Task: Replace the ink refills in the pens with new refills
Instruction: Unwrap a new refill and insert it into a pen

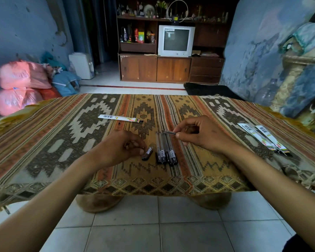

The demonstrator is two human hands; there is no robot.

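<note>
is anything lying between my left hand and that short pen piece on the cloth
Nothing visible does. The left hand is right beside the short pen piece, fingertips at its upper end. The row of pens lies on its far side.

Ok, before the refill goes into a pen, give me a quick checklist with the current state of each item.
1. Refill in hand: ok, the right hand pinches it above the table.
2. Pen part ready: ok, the left hand rests at a short black pen piece lying on the cloth.
3. Other pens within reach: ok, a bunch of pens lies between the hands.
4. Spare refill packets: ok, packets lie at the right, one packet farther back.
5. Whether this refill is new or old: cannot tell.
</note>
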